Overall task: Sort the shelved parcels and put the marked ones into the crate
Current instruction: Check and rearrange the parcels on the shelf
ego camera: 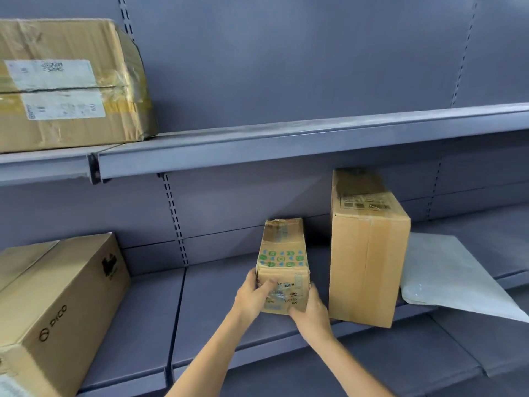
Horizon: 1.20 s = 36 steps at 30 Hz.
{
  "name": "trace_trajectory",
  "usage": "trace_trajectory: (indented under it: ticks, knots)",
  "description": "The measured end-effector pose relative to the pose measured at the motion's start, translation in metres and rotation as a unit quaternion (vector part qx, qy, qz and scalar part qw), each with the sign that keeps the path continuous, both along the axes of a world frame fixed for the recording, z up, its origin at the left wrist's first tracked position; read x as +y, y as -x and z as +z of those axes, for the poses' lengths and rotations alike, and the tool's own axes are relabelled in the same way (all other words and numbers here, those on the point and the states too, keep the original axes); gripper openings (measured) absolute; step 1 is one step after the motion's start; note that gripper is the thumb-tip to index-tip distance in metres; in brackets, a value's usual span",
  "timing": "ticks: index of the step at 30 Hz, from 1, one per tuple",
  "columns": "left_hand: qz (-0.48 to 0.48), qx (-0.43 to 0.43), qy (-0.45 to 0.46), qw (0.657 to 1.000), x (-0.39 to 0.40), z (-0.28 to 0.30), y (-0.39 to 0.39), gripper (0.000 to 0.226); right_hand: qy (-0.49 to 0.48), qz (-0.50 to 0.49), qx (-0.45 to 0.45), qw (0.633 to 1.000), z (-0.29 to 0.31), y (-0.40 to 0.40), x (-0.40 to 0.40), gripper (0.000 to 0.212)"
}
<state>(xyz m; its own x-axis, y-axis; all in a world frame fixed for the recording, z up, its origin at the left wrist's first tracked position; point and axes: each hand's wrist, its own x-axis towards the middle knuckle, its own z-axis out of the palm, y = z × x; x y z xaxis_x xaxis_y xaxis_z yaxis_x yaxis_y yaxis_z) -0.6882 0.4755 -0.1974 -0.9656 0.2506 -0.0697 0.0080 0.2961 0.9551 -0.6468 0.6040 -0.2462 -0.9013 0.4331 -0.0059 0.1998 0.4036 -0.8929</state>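
Both hands grip a small cardboard parcel [282, 267] with green printed marks, low in the centre of the frame: the left hand [252, 296] curls round its near left edge, the right hand [310, 310] round its lower right corner. Just right of it a taller box [369, 253] stands on the grey shelf [148, 325], with a white mailer [452, 276] lying behind that. A PICO carton [57, 305] sits lower left, a taped box [65, 81] upper left.

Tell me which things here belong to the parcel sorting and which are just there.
Job: small brown cardboard box with green print, held by left hand and right hand; tall plain cardboard box; white plastic mailer.
Just there: grey metal shelving.
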Motion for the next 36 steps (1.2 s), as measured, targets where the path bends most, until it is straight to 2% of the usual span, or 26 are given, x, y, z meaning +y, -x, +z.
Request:
trace_trajectory:
  ticks: [3,9,13,17,24,27,29,32,36]
  knots:
    - [-0.029,0.034,0.007,0.999,-0.018,0.004,-0.018,0.02,0.015,-0.012,0.02,1.0,0.003,-0.016,-0.015,0.073]
    - [-0.057,0.095,-0.009,0.994,-0.08,-0.011,-0.055,0.031,0.051,-0.01,0.057,0.997,0.022,-0.067,-0.067,0.035]
    - [-0.021,0.146,-0.01,0.989,-0.129,-0.024,-0.069,0.047,0.054,0.016,0.07,0.996,0.031,-0.092,-0.105,0.032]
    - [0.03,0.167,-0.017,0.985,-0.17,-0.029,-0.078,0.05,0.079,0.056,0.076,0.992,0.031,-0.104,-0.137,0.034]
    - [0.009,0.143,0.017,0.99,-0.206,-0.055,-0.085,0.051,0.097,0.084,0.007,0.992,0.026,-0.108,-0.161,0.043]
    - [0.019,0.137,0.047,0.989,-0.206,-0.041,-0.106,0.04,0.088,0.074,0.022,0.993,0.033,-0.108,-0.162,0.061]
    - [0.02,0.135,0.064,0.989,-0.205,-0.039,-0.113,0.037,0.044,0.059,0.039,0.997,0.039,-0.108,-0.163,0.078]
    - [0.007,0.124,0.083,0.989,-0.203,-0.042,-0.118,0.049,-0.077,0.035,0.074,0.994,0.046,-0.105,-0.17,0.099]
    - [0.008,0.108,0.077,0.991,-0.201,-0.043,-0.117,0.058,-0.238,0.003,0.053,0.97,0.055,-0.1,-0.185,0.113]
